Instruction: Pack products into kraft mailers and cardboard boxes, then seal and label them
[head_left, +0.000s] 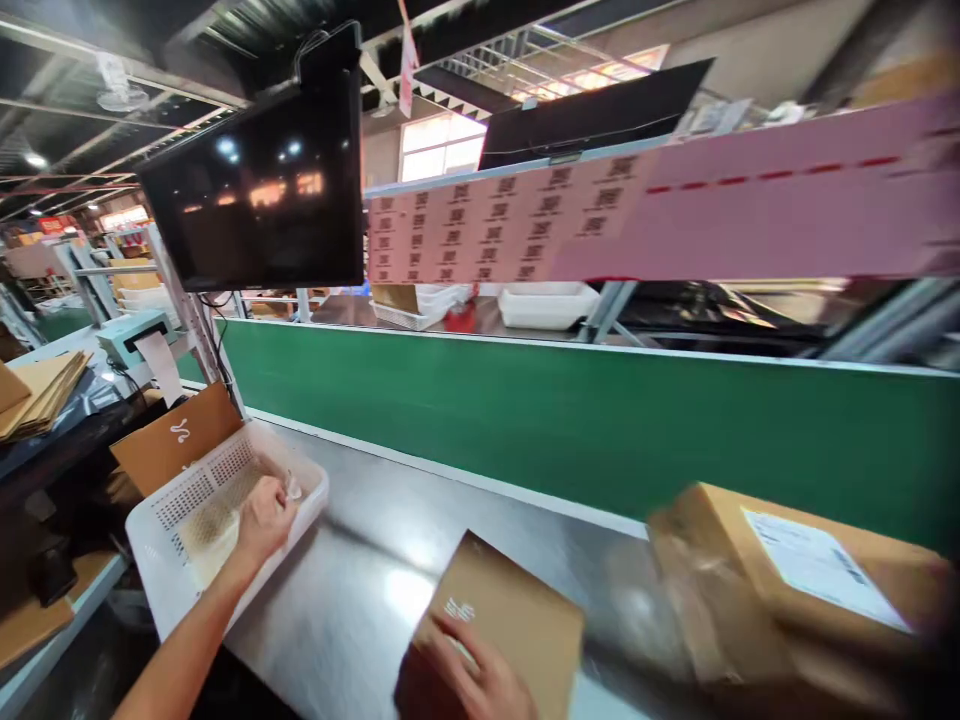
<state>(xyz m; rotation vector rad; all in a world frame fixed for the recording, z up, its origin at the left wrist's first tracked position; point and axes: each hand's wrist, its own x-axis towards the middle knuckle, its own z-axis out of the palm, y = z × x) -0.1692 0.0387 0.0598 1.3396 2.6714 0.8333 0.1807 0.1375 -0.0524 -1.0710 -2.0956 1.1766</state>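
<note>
My left hand point(266, 515) is closed above a white plastic basket point(142, 570) with perforated walls. A small translucent bit, perhaps clear plastic, shows by its fingers; what they hold cannot be made out. Inside the basket lies a pale, flat item, partly covered by my arm. My right hand point(476, 665) grips a brown cardboard box point(536, 625) by its left side, with fingers bent over the face that bears white print. The box is tilted near the front edge of the metal table point(360, 570).
A taped, labelled carton point(810, 570) sits at the right, blurred. An upright brown cardboard piece point(184, 435) stands behind the basket. A green conveyor belt point(525, 410) runs behind the table. At the left are a label printer point(135, 338) and flat cardboard point(49, 395). A monitor point(262, 190) hangs above.
</note>
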